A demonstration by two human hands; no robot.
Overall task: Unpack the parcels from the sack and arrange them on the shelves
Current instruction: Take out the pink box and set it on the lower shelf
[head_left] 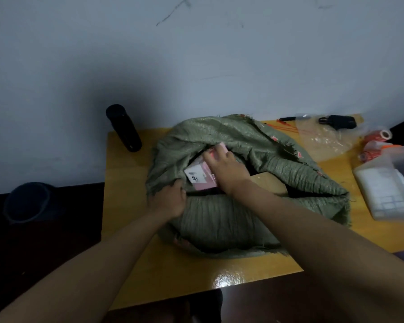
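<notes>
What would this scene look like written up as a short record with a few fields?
setting: yellow table against a pale wall
sack: green woven sack on the table, mouth open
left hand: left hand grips the sack's rim
right hand: right hand holds a pink parcel at the sack's mouth
also in sack: brown cardboard box, partly hidden
nearby: black bottle upright left of the sack; clear plastic bags to its right
</notes>
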